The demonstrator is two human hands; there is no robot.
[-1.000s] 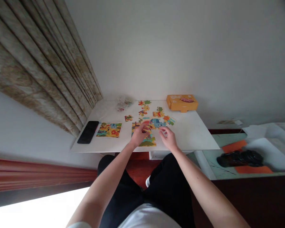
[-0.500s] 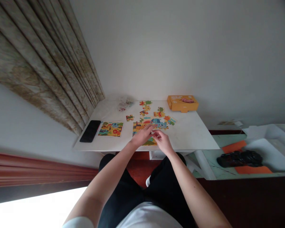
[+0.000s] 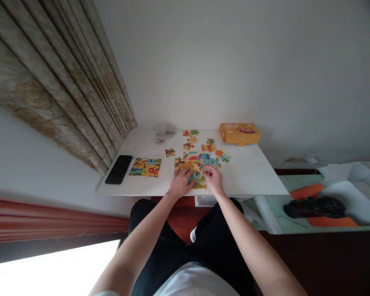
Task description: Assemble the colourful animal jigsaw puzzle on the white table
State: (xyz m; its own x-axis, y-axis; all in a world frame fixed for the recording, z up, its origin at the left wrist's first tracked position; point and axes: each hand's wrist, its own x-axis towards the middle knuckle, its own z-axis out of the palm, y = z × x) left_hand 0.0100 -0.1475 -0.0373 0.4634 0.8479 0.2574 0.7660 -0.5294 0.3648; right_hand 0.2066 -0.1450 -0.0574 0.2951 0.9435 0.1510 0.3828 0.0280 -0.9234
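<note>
My left hand (image 3: 180, 181) lies flat with its fingers spread over the partly joined jigsaw puzzle (image 3: 200, 184), a colourful animal picture near the front edge of the table. At the puzzle's right side my right hand (image 3: 213, 178) is closed in a pinch on what looks like a puzzle piece, mostly hidden by the fingers. Just behind the hands, a blue elephant section (image 3: 207, 158) adjoins the puzzle. Loose puzzle pieces (image 3: 170, 152) lie farther back, several of them in small groups. To the left is a reference picture card (image 3: 145, 167) with the animal scene.
On the white table (image 3: 243, 174), a black phone (image 3: 119, 169) lies at the left edge. A crumpled clear plastic bag (image 3: 164, 133) sits at the back left, and a yellow box (image 3: 240, 134) at the back right. A dark bottle-like object (image 3: 314, 206) lies on a lower surface at right.
My hands, close together over the puzzle before, have parted. The left has moved slightly left and down and flattened on the puzzle; the right has shifted a little right, still pinched.
</note>
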